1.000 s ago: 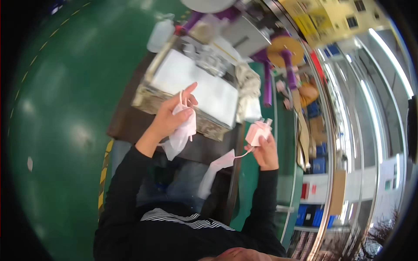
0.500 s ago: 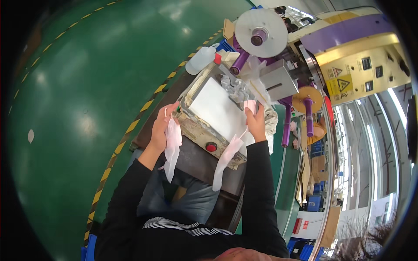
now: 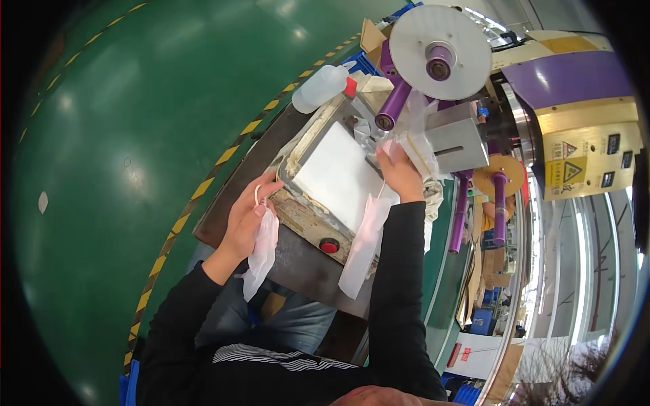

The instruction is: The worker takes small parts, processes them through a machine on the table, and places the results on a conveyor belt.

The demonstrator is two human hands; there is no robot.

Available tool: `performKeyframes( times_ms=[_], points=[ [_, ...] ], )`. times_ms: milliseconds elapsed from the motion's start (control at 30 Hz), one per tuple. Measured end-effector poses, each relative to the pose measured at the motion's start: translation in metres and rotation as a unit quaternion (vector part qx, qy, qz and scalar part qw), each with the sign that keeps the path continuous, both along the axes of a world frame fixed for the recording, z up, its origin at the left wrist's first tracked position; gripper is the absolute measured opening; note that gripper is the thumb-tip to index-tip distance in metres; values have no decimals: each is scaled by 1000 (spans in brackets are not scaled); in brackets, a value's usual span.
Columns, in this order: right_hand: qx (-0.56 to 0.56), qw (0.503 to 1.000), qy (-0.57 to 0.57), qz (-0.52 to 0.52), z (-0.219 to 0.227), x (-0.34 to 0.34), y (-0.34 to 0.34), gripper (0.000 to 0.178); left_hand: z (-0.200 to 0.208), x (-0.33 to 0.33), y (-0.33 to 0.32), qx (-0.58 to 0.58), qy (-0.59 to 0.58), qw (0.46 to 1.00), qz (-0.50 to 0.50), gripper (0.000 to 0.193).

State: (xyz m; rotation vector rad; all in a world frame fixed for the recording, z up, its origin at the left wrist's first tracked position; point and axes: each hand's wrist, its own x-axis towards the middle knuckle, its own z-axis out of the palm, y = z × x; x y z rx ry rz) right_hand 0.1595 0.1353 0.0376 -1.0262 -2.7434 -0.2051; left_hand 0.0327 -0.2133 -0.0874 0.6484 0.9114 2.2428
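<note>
My left hand [image 3: 245, 220] is closed on a thin, whitish plastic bag [image 3: 264, 250] with something pinkish inside, at the near left corner of a worn box-shaped machine [image 3: 301, 223]. A white cord loops by its fingers. Over the machine's far right side, my right hand [image 3: 401, 174] is closed on a small pale pink block [image 3: 391, 147], mostly hidden by the fingers. From that hand a thin white cord runs down to a second whitish bag [image 3: 365, 247], which hangs over the front edge. Between the hands lies the machine's flat white top [image 3: 338, 174].
A red push button [image 3: 329, 245] sits on the machine's front. Clear plastic scraps [image 3: 365, 132] lie beyond the white top. A white bottle [image 3: 319, 88] stands at the far left. Above hang a large white reel [image 3: 413, 47] and purple rollers [image 3: 393, 108]; a metal plate [image 3: 453, 139] juts in.
My right hand has moved farther away with the pink block, toward the plastic scraps. The left hand has come slightly nearer, still holding its bag. The view has shifted a little.
</note>
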Motion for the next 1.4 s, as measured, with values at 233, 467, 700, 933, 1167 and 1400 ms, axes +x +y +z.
performKeyframes(
  times_ms=[233,467,700,933,1167,1400],
  points=[
    [-69,997,28,3,-10,5,13,85,7,6,15,-29,42,998,20,59],
    [-87,974,193,84,-13,125,-61,80,1,10,-1,-30,16,999,34,68],
    [-555,784,254,-110,-8,253,-254,64,-6,6,-2,-26,-2,1000,-2,66],
    [-678,657,328,42,49,236,-292,67,29,4,1,-72,-52,995,43,56],
    [-911,132,313,234,-22,141,-337,61,184,97,-50,-48,496,865,-59,56],
    [-629,460,607,156,-31,227,-275,43,263,231,-50,167,849,480,-143,49]
  ],
)
